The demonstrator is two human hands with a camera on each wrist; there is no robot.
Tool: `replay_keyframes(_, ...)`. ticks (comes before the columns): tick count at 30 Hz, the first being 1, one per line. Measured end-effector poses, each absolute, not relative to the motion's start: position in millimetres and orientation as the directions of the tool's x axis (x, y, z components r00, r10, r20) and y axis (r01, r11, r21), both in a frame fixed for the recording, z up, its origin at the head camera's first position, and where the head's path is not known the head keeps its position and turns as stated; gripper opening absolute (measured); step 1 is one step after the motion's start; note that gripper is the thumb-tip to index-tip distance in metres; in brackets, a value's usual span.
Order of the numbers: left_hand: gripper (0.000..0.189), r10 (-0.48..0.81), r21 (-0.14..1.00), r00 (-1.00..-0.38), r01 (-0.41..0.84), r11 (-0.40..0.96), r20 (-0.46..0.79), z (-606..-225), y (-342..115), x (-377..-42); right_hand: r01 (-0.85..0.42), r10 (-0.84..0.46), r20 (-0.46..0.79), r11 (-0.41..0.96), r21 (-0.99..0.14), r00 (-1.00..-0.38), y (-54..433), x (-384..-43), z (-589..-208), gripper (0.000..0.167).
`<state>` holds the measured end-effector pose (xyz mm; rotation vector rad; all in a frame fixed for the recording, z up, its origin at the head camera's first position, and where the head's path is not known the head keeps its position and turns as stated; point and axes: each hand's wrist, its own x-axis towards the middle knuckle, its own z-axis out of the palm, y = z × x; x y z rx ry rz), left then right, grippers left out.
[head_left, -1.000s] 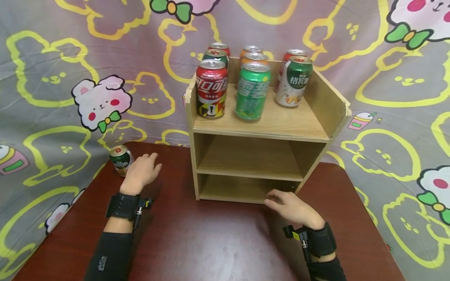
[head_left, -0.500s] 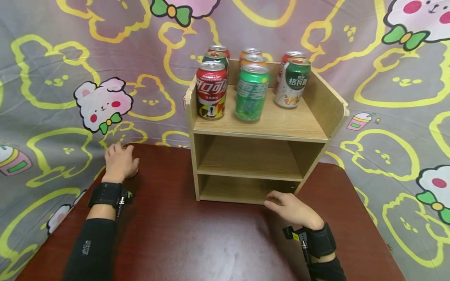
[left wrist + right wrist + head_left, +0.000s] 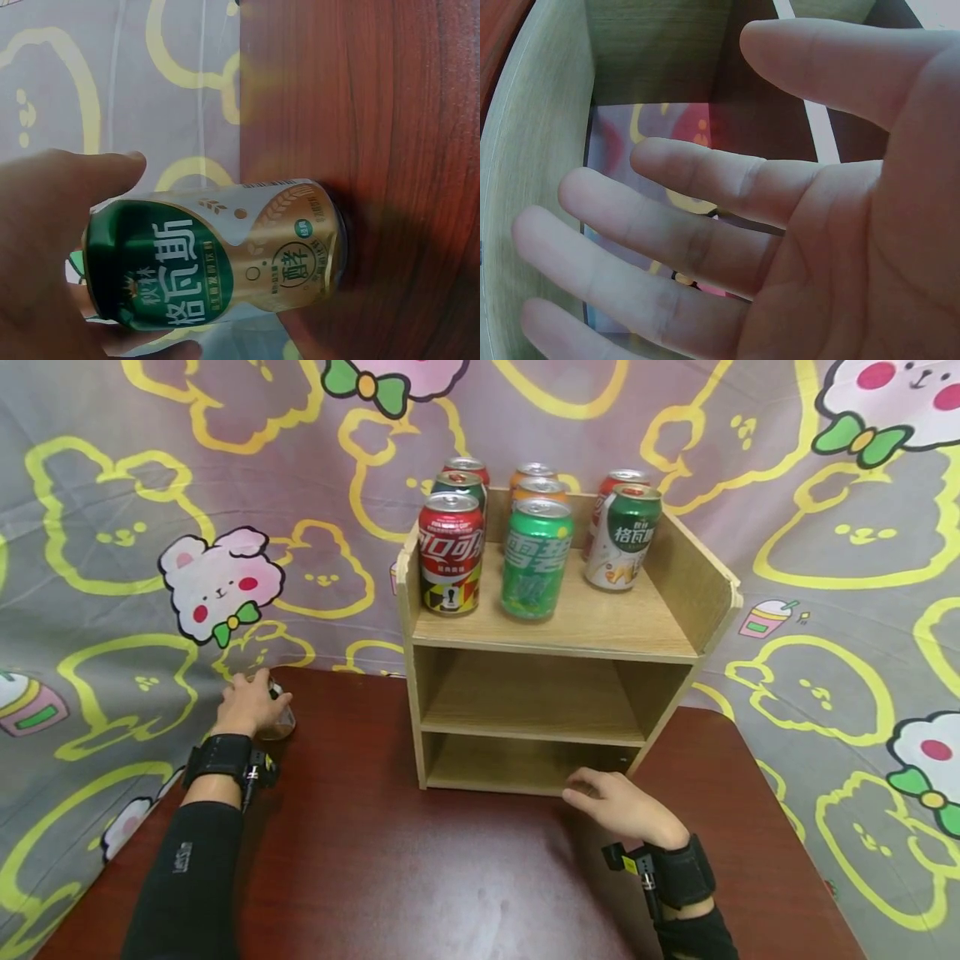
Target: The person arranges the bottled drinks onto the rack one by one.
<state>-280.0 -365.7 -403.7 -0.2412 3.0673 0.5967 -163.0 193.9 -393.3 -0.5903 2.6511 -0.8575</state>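
Note:
At the table's far left, my left hand (image 3: 246,706) holds a green, white and gold drink can (image 3: 217,259) round its upper part. In the left wrist view the thumb lies along one side of the can and fingertips show on the other. The head view shows only the can's lower side past the hand. My right hand (image 3: 626,807) is in front of the wooden shelf's (image 3: 555,649) lower right corner, holding nothing. Its fingers (image 3: 667,225) are spread and nearly straight in the right wrist view, with the shelf's compartments behind them.
On the shelf's top stand a red cola can (image 3: 451,556), a green soda can (image 3: 537,560), a green-and-white can (image 3: 623,539) and several more behind. A patterned cloth (image 3: 322,610) hangs behind the dark red table (image 3: 420,877).
My left hand has moved left onto the drink can, then settled lower round it. My right hand has stayed by the shelf.

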Motion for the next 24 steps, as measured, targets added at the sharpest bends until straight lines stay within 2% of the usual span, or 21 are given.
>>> replay_keyframes(6,0.062,-0.198,0.435,-0.98,-0.184,0.881,-0.014,-408,-366,-290,-0.29,-0.46,-0.14,0.737,-0.61,-0.877,196,-164,-393,0.05)
replay_keyframes(10,0.06,-0.252,0.422,-0.967,-0.237,0.875,-0.02,-409,-367,-295,-0.284,-0.458,-0.14,0.734,-0.617,-0.878,195,-164,-393,0.051)
replay_keyframes(18,0.075,-0.263,0.342,-0.96,-0.282,0.896,-0.101,-407,-365,-294,-0.28,-0.454,-0.142,0.737,-0.615,-0.88,195,-162,-393,0.048)
replay_keyframes(24,0.075,-0.265,0.352,-0.959,-0.282,0.893,-0.095,-405,-363,-294,-0.267,-0.442,-0.149,0.742,-0.615,-0.884,195,-162,-395,0.049)
